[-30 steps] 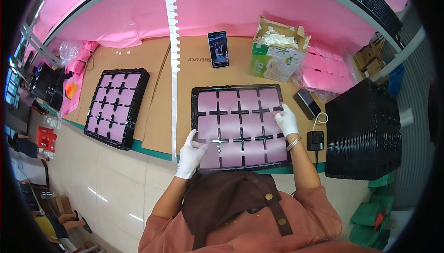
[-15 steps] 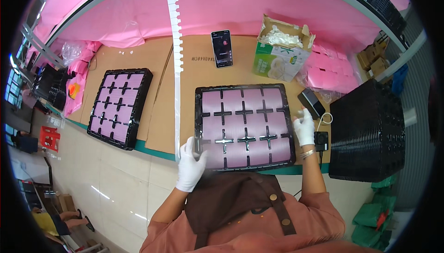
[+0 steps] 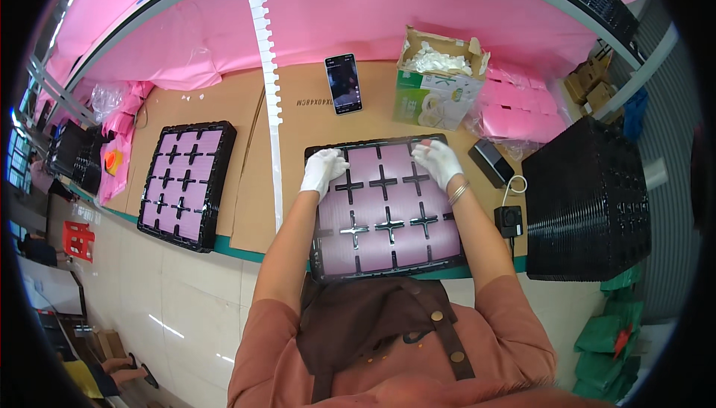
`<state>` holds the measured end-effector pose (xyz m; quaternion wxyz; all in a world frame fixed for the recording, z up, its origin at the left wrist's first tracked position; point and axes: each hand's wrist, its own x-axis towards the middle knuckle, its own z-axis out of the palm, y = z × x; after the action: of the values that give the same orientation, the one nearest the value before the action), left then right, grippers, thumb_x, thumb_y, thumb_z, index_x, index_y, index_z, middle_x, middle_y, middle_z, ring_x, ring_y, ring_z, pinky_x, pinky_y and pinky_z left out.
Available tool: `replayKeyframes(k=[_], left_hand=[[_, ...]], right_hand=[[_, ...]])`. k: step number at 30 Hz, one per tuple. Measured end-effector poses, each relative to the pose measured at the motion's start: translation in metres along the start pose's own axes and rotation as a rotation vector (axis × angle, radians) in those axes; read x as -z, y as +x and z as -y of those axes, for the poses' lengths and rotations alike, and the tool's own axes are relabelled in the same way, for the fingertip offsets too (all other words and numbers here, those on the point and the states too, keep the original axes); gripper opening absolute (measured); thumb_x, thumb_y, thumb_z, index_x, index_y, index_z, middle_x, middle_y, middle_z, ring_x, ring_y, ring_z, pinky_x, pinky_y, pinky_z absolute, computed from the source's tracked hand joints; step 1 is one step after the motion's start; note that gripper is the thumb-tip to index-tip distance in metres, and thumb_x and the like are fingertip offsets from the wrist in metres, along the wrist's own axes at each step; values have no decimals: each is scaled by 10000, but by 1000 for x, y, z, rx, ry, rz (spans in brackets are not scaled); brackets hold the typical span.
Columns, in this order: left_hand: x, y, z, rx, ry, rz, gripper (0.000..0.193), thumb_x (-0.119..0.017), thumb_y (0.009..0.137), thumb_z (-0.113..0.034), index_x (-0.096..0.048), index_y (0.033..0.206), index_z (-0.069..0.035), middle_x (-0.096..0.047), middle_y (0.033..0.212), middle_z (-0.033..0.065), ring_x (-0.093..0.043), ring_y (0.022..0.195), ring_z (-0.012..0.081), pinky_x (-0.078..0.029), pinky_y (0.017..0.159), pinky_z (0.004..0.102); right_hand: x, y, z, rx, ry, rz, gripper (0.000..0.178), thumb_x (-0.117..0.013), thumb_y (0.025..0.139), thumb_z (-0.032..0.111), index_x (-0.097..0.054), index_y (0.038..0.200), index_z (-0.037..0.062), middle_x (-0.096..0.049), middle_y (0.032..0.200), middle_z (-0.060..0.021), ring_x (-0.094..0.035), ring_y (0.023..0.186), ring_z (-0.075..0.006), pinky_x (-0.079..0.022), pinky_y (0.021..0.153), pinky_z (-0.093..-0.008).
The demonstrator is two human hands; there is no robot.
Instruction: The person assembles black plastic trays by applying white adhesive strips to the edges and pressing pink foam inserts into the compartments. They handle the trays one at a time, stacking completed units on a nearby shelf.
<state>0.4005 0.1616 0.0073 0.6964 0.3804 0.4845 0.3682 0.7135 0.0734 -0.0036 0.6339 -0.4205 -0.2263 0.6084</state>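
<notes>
A black tray [image 3: 388,270] with pink pockets and black cross dividers lies in front of me on the brown cardboard. My left hand [image 3: 322,170], in a white glove, rests flat on the tray's far left corner. My right hand [image 3: 439,162], also gloved, lies on the far right corner, fingers spread on the pink pockets. Neither hand holds anything loose. A second black tray [image 3: 186,183] of the same kind lies further left, out of my hands' reach.
A phone [image 3: 344,83] lies beyond the tray, beside an open cardboard box [image 3: 436,80] of white pieces. A tall stack of black trays [image 3: 585,199] stands at right, with a small black device [image 3: 509,219] and cable. A white notched strip [image 3: 267,87] runs up the table. Pink foam sheets [image 3: 418,13] line the back.
Both hands have moved from the tray's near corners and sides up to its far corners. The tray stays in about the same place on the cardboard.
</notes>
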Motion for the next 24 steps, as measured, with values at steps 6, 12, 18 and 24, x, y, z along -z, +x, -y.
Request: replayKeyframes(k=[6, 12, 18, 24], left_hand=[[23, -21, -3, -231, 370, -157, 394, -561, 958, -186, -525, 1266, 58, -619, 1124, 160, -622, 1006, 182, -516, 882, 301], [4, -149, -22, -14, 680, 200, 274, -576, 962, -273, -638, 1010, -11, -666, 771, 95, -650, 737, 161, -519, 716, 305], [0, -202, 12, -405, 1535, 420, 300, -574, 910, -296, -594, 777, -28, -628, 729, 188, -642, 716, 385, -518, 621, 475], [45, -228, 29, -543, 1184, 55, 232, -645, 896, -226, -600, 779, -30, -600, 714, 162, -618, 712, 344, -502, 637, 418]], right_hand=[[-14, -25, 17, 287, -678, -265, 235, -621, 900, 79, -596, 1121, 5, -647, 952, -41, -602, 887, -112, -487, 788, -243], [-26, -140, 25, -196, -493, 61, 237, -622, 939, 244, -623, 990, 13, -671, 880, -73, -670, 788, -161, -552, 708, -286], [-14, -173, 13, -596, -874, -4, 347, -607, 949, 330, -617, 869, -7, -663, 690, -113, -652, 532, -180, -528, 476, -280], [15, -200, 35, -197, -966, -364, 205, -548, 969, 207, -585, 882, 24, -632, 681, -66, -581, 482, -132, -475, 431, -264]])
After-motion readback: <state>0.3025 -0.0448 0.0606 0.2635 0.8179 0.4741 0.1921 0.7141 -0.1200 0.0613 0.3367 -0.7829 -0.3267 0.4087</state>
